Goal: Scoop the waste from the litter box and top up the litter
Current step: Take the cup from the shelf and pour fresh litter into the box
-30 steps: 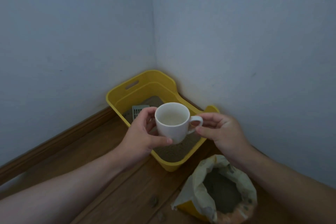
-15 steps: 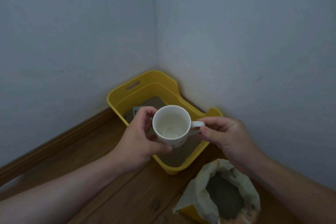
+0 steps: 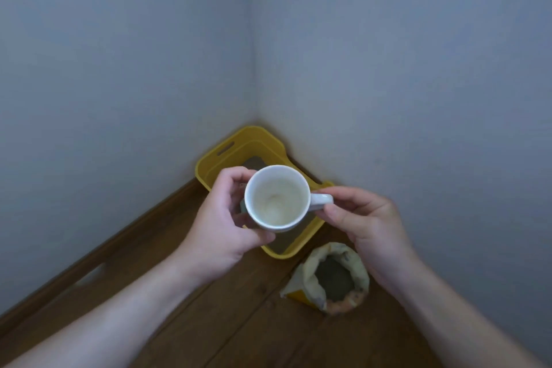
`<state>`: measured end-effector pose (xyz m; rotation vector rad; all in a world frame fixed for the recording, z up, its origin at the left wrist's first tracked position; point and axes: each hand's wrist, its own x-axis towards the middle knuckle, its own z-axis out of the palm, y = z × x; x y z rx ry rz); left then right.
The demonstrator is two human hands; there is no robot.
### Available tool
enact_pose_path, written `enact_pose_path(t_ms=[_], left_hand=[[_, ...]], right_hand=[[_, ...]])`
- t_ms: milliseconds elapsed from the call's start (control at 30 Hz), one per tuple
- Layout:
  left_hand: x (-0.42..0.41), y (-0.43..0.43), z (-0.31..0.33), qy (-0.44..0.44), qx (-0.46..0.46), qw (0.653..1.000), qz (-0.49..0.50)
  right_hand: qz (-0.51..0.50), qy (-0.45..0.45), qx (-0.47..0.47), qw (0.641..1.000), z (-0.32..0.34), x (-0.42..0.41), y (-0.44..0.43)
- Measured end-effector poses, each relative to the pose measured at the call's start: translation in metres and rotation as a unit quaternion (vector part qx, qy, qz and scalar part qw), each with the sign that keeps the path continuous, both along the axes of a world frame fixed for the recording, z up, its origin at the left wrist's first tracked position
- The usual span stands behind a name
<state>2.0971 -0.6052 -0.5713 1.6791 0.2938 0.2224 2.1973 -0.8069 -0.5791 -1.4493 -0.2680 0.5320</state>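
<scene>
I hold a white mug above the yellow litter box, its mouth facing me and nothing inside but a pale film. My left hand wraps the mug's body from the left. My right hand pinches the mug's handle from the right. The litter box sits on the floor in the room's corner, and most of its grey litter is hidden behind the mug and my hands. An open litter bag with grey litter inside stands on the floor just right of the box's near corner.
Two grey-blue walls meet right behind the box. A wooden baseboard runs along the left wall. Bare wooden floor stretches toward me between my forearms.
The mug has tipped further toward me, so I see straight into it. My view has dropped lower onto the hands. Both hands keep their hold.
</scene>
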Motion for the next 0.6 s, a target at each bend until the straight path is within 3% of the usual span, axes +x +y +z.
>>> enact_pose_path(t_ms=[333,600], left_hand=[[-0.046,-0.009,0.277,0.0,-0.079,0.997,-0.024],[-0.075,-0.034,0.445,0.0,-0.074,0.995,-0.067]], right_hand=[[-0.025,0.007,0.003,1.0,0.294,-0.055,-0.014],[-0.116,0.033,0.021,0.993,0.456,-0.108,-0.037]])
